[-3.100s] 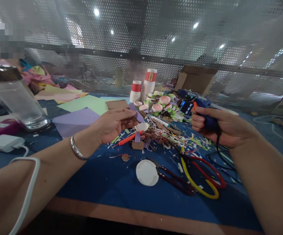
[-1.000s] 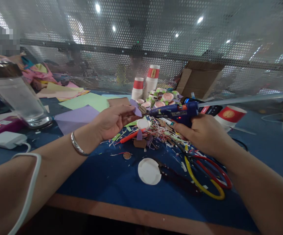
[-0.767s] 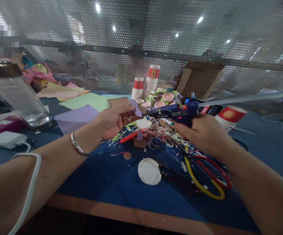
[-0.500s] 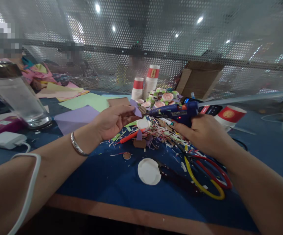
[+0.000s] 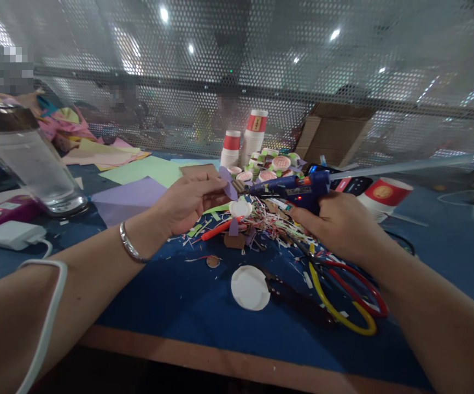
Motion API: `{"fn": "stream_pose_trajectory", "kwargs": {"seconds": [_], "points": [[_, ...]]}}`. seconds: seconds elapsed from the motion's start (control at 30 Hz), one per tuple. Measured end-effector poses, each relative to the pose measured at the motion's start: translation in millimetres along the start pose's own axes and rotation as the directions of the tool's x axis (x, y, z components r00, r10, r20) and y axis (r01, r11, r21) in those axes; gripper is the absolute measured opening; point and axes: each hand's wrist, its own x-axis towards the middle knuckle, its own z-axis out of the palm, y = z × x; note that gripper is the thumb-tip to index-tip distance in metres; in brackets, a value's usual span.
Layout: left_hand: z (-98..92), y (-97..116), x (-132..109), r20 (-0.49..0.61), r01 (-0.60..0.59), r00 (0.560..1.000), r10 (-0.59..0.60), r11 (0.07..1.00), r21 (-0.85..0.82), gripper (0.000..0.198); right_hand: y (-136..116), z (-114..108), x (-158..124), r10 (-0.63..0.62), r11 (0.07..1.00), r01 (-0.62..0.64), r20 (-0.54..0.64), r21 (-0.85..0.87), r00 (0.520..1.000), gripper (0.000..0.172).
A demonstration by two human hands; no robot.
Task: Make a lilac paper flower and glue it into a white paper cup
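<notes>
My left hand (image 5: 187, 203) pinches a small purple paper piece (image 5: 229, 184) above the blue table (image 5: 171, 306). My right hand (image 5: 339, 224) is closed round the grip of a blue glue gun (image 5: 298, 189), whose nozzle points left and meets the purple piece. A clear glue stick (image 5: 401, 166) juts out of the gun's back to the right. Below the two hands lies a heap of paper scraps (image 5: 269, 221) with an orange pen (image 5: 216, 230) and a small white disc (image 5: 240, 208).
A white paper disc (image 5: 250, 288), dark snips (image 5: 298, 301) and red-and-yellow scissors (image 5: 347, 298) lie near the front edge. Stacked red-and-white cups (image 5: 245, 139) and decorated cup pieces (image 5: 273, 164) stand behind. A glass jar (image 5: 27, 164), coloured paper sheets (image 5: 134, 183) and a white charger (image 5: 9, 234) are at left.
Since three seconds ago my right hand has brought the glue gun left until its nozzle reached the purple piece. Over the last second both hands have barely moved.
</notes>
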Motion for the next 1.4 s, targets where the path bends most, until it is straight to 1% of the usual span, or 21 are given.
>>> {"fn": "stream_pose_trajectory", "kwargs": {"seconds": [0.17,0.3,0.4,0.5,0.57,0.67,0.77,0.93,1.03,1.13,1.23,1.4], "points": [[1.3,1,0,-0.022,0.001,1.000,-0.001,1.000,0.023,0.030,-1,-2,0,0.047,0.999,-0.048,0.035,0.016,0.998,0.041],[1.5,2,-1,-0.046,0.010,0.999,-0.009,0.999,0.032,0.028,-4,-4,0,0.130,0.991,-0.132,0.074,0.029,0.989,0.045],[2.2,2,-1,-0.056,-0.005,0.998,0.007,1.000,0.026,0.026,-3,-6,2,0.212,0.973,-0.221,0.115,0.069,0.971,0.046],[2.6,2,-1,-0.049,-0.031,0.998,0.031,0.999,0.013,0.024,5,-6,3,0.321,0.908,-0.360,0.197,0.215,0.926,0.044],[1.9,1,-1,-0.039,-0.025,0.999,0.025,1.000,0.005,0.022,15,-5,4,0.362,0.853,-0.426,0.247,0.301,0.899,0.042],[-0.4,-2,0,-0.006,-0.005,1.000,0.005,1.000,0.009,0.020,34,-2,5,0.366,0.792,-0.465,0.302,0.396,0.880,0.043],[-2.5,-4,1,0.023,0.008,1.000,-0.008,0.999,0.034,0.020,49,-1,5,0.357,0.724,-0.500,0.363,0.474,0.861,0.039],[-4.1,-5,2,0.026,0.023,0.999,-0.023,1.000,0.022,0.016,63,-1,4,0.381,0.648,-0.563,0.422,0.513,0.823,0.037],[-5.6,-6,1,0.020,0.013,1.000,-0.013,1.000,0.015,0.014,68,5,2,0.418,0.624,-0.585,0.411,0.518,0.810,0.039],[-7.5,-6,1,0.051,0.001,0.999,-0.003,1.000,0.029,0.013,70,13,-2,0.450,0.628,-0.564,0.340,0.537,0.826,0.042],[-8.1,-7,1,0.085,0.001,0.996,-0.005,0.999,0.048,0.013,74,19,-5,0.461,0.658,-0.523,0.260,0.542,0.849,0.044],[-5.7,-6,-1,0.081,0.020,0.996,-0.024,0.998,0.056,0.017,84,33,-12,0.429,0.743,-0.432,0.132,0.511,0.894,0.046]]}}
